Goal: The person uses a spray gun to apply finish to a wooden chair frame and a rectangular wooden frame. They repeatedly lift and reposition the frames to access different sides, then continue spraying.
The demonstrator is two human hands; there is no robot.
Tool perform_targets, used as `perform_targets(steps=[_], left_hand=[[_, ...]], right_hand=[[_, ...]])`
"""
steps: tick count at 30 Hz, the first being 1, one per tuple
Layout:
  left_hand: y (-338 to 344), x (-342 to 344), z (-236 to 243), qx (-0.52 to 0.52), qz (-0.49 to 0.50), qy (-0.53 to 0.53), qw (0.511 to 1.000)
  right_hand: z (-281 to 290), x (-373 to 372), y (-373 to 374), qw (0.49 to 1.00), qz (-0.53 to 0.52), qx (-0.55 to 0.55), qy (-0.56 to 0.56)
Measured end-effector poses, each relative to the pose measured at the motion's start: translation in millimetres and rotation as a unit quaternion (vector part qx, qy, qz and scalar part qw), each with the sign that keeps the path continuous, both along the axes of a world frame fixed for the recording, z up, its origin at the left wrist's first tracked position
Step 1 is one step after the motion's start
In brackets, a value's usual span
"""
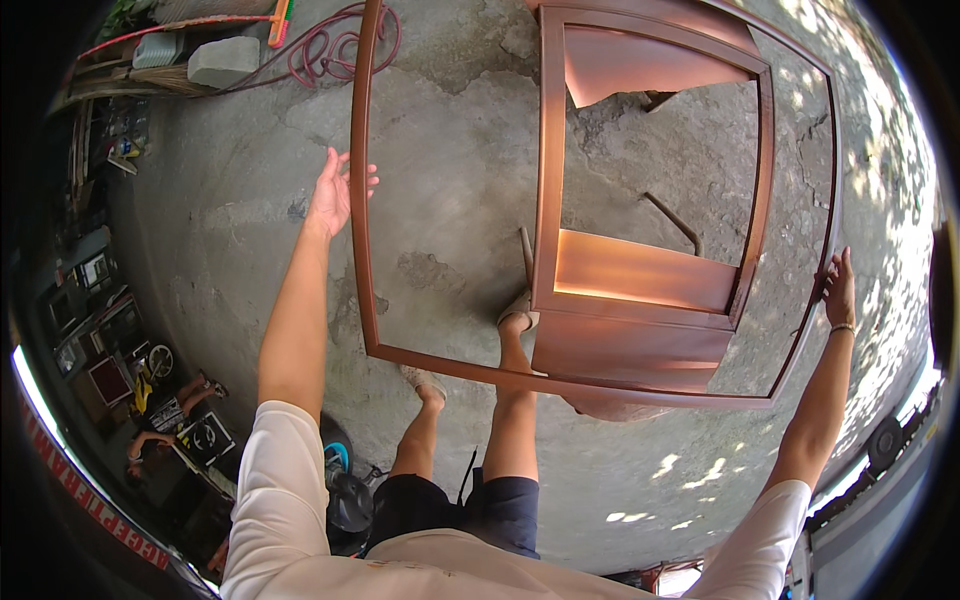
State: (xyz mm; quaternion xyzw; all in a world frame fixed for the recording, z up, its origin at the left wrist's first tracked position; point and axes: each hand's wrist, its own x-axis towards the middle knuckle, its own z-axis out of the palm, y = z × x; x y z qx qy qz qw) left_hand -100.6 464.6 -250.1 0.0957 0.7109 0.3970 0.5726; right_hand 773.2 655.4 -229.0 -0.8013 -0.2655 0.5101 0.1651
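Observation:
A large brown rectangular frame [361, 250] is held up in front of me, between my two hands. My left hand [335, 192] is at its left side bar, with the fingers passing behind the bar and the fingertips showing past it. On the opposite bar is my right hand [840, 290], its fingers partly hidden by the frame. Beyond the frame, a brown panelled door-like piece [549, 170] with an open middle section is raised off the ground. Coppery sheets [640, 270] border its opening.
Below lies cracked grey concrete [440, 150], where my feet stand. A reddish hose [325, 50] is coiled at the far left beside a pale block [223, 62]. A bent metal leg [675, 220] shows through the door-like piece's opening. Another person [150, 445] is among clutter at left.

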Motion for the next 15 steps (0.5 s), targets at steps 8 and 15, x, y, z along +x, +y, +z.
perform_targets(steps=[8,15], left_hand=[[-13,-13,29,0.009,-0.006,-0.048,0.999],[-4,-29,45,-0.024,-0.007,-0.099,0.995]], right_hand=[[52,-7,3,0.996,0.05,-0.056,0.052],[66,-24,-7,0.996,0.025,-0.062,0.058]])
